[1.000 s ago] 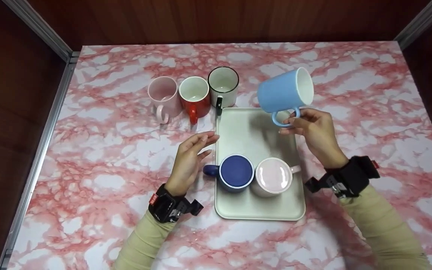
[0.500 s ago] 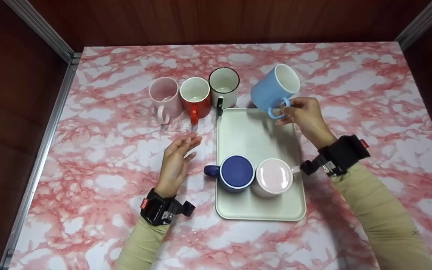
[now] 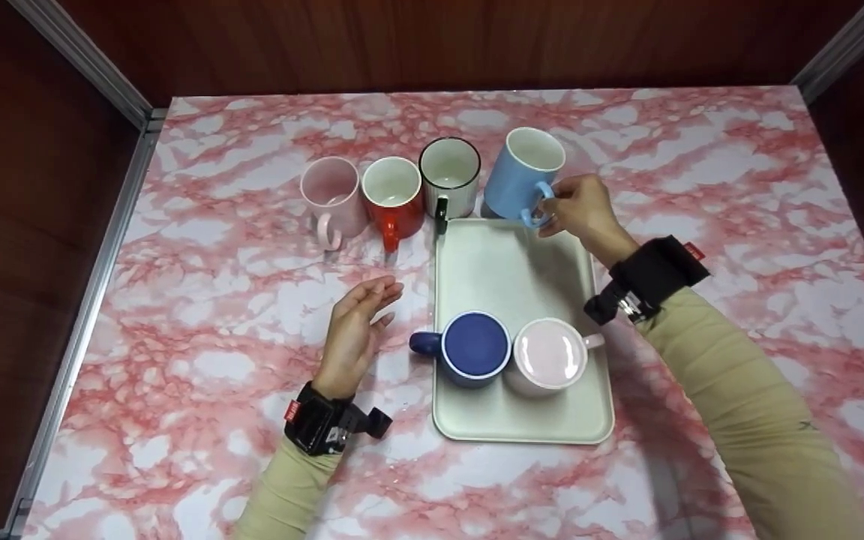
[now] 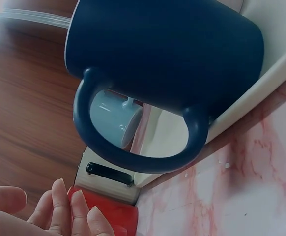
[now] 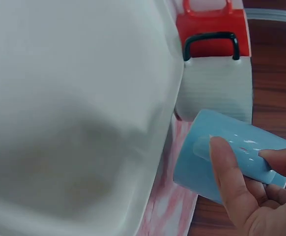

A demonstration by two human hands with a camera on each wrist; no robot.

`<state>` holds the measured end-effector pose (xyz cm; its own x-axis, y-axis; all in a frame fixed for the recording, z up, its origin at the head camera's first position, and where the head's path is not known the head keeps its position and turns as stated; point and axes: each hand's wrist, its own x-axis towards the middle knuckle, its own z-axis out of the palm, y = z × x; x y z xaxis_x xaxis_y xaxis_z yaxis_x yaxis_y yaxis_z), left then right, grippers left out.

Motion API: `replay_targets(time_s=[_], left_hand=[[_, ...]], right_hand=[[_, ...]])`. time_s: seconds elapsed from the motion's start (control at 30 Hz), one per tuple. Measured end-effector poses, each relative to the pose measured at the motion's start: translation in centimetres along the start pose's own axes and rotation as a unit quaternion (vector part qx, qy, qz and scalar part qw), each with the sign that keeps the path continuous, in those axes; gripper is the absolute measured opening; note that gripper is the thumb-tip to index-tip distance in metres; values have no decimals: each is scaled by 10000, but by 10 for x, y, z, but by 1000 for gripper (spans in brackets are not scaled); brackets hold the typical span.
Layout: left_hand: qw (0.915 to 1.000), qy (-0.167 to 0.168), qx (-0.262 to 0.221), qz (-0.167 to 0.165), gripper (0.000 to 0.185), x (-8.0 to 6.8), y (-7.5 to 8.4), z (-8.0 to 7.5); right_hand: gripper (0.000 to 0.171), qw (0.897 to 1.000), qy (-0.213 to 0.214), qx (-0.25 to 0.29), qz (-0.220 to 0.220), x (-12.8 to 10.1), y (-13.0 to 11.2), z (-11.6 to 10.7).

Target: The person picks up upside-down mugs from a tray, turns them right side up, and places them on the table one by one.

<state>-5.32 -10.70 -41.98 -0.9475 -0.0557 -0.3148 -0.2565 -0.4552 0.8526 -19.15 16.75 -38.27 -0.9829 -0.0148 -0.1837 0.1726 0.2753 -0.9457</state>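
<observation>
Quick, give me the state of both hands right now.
Left hand: open, holding nothing, above the pink marble-patterned tabletop.
Right hand: gripping the handle of the light blue ceramic mug.

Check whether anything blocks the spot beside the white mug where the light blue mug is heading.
Nothing visible does. The right hand grips the light blue mug by its handle, just right of the white mug, past the tray's far edge. The tabletop beneath it looks bare; whether the mug already touches it cannot be told.
</observation>
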Motion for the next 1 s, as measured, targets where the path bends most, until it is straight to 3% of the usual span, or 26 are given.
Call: replay_targets(time_s=[0.67,1.0], left_hand=[[9996,98,-130,-243,13,2,-7,2],[9996,78,-103,-264,13,4,-9,3]], right_hand=[[12,9959,8,-901,42,17,-4,13],[9,9973,-12,-721,146,21,-4,14]])
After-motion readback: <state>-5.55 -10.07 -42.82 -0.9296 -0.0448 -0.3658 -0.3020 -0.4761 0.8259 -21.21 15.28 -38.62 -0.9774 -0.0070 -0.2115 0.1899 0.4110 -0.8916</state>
